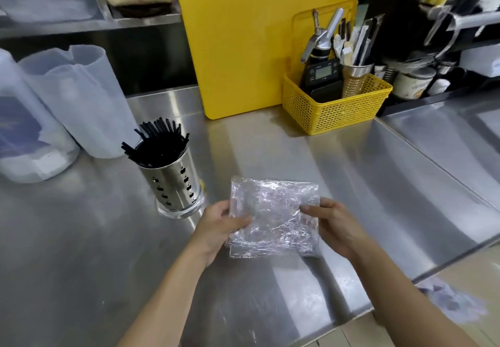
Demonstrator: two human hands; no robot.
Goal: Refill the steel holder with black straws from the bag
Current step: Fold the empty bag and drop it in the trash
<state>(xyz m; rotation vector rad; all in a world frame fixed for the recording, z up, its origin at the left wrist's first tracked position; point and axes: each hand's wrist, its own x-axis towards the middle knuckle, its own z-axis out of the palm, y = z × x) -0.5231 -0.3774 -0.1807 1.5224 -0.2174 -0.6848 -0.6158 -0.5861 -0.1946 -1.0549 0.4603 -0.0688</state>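
Observation:
A perforated steel holder (174, 184) stands upright on the steel counter (270, 292), left of centre. Several black straws (157, 143) stick out of its top and fan outward. In front of me a clear, crumpled plastic bag (273, 216) is folded flat just above the counter; I see no straws in it. My left hand (219, 225) grips the bag's left edge with thumb on top. My right hand (332, 222) pinches its right edge. The holder stands to the left of my left hand, apart from it.
A yellow cutting board (243, 49) leans at the back. A yellow basket (338, 103) with tools and a timer sits beside it. Translucent plastic containers (67, 103) stand at the far left. The counter edge runs along the lower right.

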